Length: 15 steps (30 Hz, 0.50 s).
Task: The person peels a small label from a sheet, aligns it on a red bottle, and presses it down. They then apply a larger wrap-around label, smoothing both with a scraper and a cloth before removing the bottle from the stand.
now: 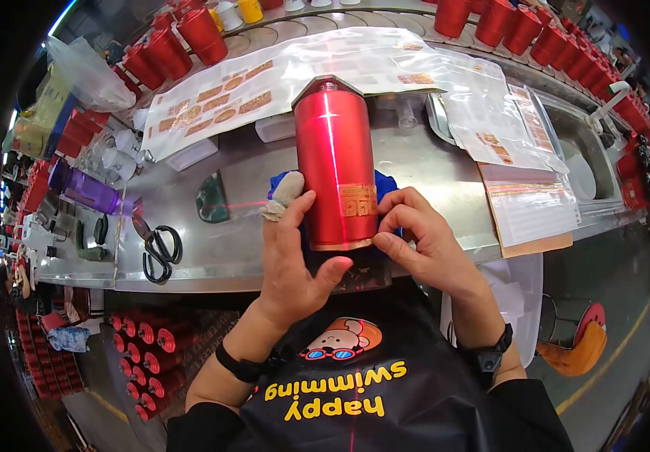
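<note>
A red metallic cylinder [329,151] lies in front of me, its near end toward my body, with a gold decal [358,202] low on its right side. My left hand [295,256] is at the cylinder's lower left, thumb apart from the fingers, a pale cover on one finger; the fingertips rest against the cylinder's side. On the lower right, my right hand [423,237] has its thumb and bent fingers at the edge beside the decal. Blue material [386,184] shows behind the cylinder. A thin red laser line runs along the cylinder.
Sheets of gold decals [227,94] spread across the metal table [253,169]. Black-handled scissors [161,252] and a purple bottle [84,187] are at left. A sink [581,135] is at right. Red cylinders [203,36] line the back. Papers [528,207] overlap the right front edge.
</note>
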Tool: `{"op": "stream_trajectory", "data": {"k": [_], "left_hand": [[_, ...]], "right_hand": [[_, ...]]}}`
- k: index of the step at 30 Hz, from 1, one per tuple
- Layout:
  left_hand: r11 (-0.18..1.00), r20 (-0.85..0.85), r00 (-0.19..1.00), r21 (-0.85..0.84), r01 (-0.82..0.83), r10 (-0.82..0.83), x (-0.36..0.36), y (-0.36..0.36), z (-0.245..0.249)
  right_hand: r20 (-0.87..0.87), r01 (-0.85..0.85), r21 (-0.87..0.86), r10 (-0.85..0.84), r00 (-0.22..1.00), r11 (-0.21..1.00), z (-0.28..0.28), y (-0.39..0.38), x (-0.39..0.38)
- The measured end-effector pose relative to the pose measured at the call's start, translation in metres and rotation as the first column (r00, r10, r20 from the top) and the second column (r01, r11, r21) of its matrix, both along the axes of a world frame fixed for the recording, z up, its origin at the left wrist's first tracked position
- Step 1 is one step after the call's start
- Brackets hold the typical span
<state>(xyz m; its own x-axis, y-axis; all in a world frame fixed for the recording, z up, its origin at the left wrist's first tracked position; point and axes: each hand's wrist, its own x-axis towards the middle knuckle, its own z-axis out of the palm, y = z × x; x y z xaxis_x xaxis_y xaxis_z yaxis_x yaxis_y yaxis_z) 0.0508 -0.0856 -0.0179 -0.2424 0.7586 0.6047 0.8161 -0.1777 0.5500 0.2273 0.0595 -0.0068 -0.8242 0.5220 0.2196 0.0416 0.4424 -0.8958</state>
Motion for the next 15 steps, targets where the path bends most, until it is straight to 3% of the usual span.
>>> {"op": "stream_trajectory", "data": {"k": [3, 8, 11, 14, 15], "left_hand": [[0.998, -0.111, 0.993, -0.041, -0.051, 0.047, 0.002, 0.003, 0.004], [0.998, -0.090, 0.994, -0.020, -0.057, 0.055, -0.002, 0.004, -0.003], [0.999, -0.051, 0.998, -0.008, -0.047, 0.047, -0.005, 0.003, -0.009], [1.000, 0.070, 0.997, -0.028, -0.013, 0.015, -0.005, -0.001, -0.013], [0.999, 0.123, 0.992, -0.039, 0.002, 0.003, -0.005, -0.002, -0.014]], "right_hand": [[0.004, 0.001, 0.005, -0.001, 1.000, 1.000, 0.000, 0.000, -0.001], [-0.011, 0.000, -0.014, 0.000, 1.000, 1.000, 0.000, 0.000, 0.001], [0.031, 0.038, -0.181, -0.033, 0.999, 0.983, 0.003, -0.001, 0.004], [-0.187, 0.174, -0.193, -0.210, 0.960, 0.966, -0.006, -0.001, 0.003], [-0.275, 0.165, -0.276, -0.242, 0.930, 0.947, -0.003, -0.002, 0.004]]}}
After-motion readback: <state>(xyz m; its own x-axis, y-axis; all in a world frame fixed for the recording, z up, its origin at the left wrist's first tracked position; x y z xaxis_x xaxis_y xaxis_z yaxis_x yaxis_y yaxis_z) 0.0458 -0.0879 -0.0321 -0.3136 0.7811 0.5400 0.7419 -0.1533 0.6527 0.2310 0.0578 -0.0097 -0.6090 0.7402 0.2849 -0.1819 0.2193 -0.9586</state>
